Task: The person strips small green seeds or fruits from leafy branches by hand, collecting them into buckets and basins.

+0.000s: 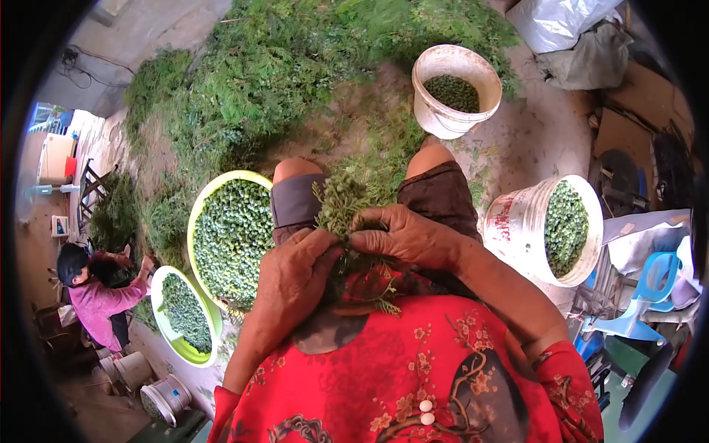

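Closest thing to the camera is a red flowered shirt (369, 384), with a bunch of leafy green sprigs (340, 205) held up just past it, between the knees. Left hand (290, 275) is pinching the bottom of the bunch, and the right hand (402, 235) has thumb and fingertips pinched on it too, right beside the left. A big tub (235, 175) full of green berries sits near the left knee, a bucket (521, 221) with more over on the right, and loose greenery (273, 74) covers the floor ahead.
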`<state>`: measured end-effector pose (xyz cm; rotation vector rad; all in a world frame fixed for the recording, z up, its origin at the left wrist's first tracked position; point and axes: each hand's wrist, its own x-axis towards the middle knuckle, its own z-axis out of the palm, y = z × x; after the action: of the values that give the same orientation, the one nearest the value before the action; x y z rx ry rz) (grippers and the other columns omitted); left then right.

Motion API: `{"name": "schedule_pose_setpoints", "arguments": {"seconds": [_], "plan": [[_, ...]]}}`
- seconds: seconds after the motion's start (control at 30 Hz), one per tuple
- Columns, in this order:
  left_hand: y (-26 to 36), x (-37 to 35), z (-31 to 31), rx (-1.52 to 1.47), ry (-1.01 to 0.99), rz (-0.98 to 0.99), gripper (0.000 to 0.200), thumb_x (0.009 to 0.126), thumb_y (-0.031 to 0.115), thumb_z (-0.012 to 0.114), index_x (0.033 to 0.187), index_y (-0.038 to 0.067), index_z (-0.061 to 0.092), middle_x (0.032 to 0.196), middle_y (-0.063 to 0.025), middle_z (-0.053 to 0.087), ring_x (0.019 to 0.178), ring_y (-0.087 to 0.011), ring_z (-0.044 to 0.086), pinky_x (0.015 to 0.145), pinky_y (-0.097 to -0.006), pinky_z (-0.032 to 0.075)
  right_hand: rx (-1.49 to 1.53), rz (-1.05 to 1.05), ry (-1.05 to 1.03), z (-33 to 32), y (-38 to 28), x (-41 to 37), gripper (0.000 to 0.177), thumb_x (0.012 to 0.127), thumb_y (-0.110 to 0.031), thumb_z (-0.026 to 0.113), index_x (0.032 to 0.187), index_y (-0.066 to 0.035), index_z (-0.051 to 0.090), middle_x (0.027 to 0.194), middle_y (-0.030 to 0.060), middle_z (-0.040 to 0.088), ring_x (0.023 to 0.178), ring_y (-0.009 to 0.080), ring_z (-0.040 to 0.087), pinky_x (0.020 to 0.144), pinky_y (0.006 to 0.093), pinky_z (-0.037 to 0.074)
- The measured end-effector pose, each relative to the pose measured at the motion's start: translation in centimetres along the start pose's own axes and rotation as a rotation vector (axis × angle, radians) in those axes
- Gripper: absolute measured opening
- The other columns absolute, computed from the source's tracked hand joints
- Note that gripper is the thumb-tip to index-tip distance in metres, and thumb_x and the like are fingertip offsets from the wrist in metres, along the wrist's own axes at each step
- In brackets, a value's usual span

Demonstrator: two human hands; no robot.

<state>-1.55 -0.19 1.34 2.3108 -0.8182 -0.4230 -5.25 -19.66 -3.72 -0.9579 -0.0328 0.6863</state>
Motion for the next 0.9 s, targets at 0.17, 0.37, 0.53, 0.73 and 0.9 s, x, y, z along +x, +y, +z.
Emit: {"name": "schedule_pose_setpoints", "arguments": {"seconds": [0.17,0.37,0.53,0.73,0.9], "plan": [[-0.7,-0.7,0.1,-0.026,0.052,-0.063,0.009,0.079,0.006,0.058,0.088,0.004,0.059,0.078,-0.0159,0.058,0.072,-0.0347,0.058,0.062,-0.0395,0.046,-0.061,0.132,-0.027,-4.7,0.7,-3.6,0.024,0.09,-0.027,0.056,0.101,-0.006,0.053,0.083,0.0029,0.058,0.067,0.0067,0.052,0.049,0.0238,0.044],[-0.2,0.2,0.2,-0.059,0.223,-0.105,0.008,0.08,0.006,0.059,0.084,-0.001,0.058,0.072,-0.0139,0.057,0.066,-0.0278,0.057,0.061,-0.0316,0.044,0.684,0.044,0.154,-4.4,1.5,-3.4,0.034,0.092,-0.039,0.045,0.097,-0.007,0.056,0.083,0.0116,0.06,0.056,0.0134,0.05,0.037,0.0246,0.039],[0.0,0.7,1.1,-0.094,0.274,-0.119,0.009,0.08,0.007,0.06,0.082,-0.002,0.059,0.072,-0.0138,0.057,0.065,-0.0277,0.057,0.061,-0.0322,0.044,0.707,0.058,0.173,-2.3,1.3,-2.5,0.035,0.09,-0.04,0.048,0.099,-0.007,0.057,0.091,0.0122,0.061,0.06,0.013,0.054,0.037,0.0242,0.042],[0.0,0.8,1.7,-0.045,0.266,-0.048,0.009,0.079,0.007,0.06,0.083,-0.001,0.059,0.073,-0.0135,0.059,0.066,-0.0277,0.058,0.061,-0.0331,0.045,0.405,-0.025,0.217,1.0,1.1,-0.3,0.032,0.081,-0.02,0.068,0.105,-0.003,0.054,0.094,0.0029,0.062,0.082,0.0109,0.061,0.069,0.0239,0.053],[-0.3,0.8,1.5,-0.073,0.272,-0.111,0.008,0.08,0.008,0.059,0.085,0.001,0.06,0.074,-0.0143,0.06,0.066,-0.0304,0.059,0.06,-0.035,0.045,0.4,-0.028,0.198,0.1,2.3,0.7,0.026,0.086,-0.024,0.06,0.1,-0.003,0.057,0.089,0.0038,0.062,0.072,0.0095,0.059,0.059,0.0228,0.048]]}}
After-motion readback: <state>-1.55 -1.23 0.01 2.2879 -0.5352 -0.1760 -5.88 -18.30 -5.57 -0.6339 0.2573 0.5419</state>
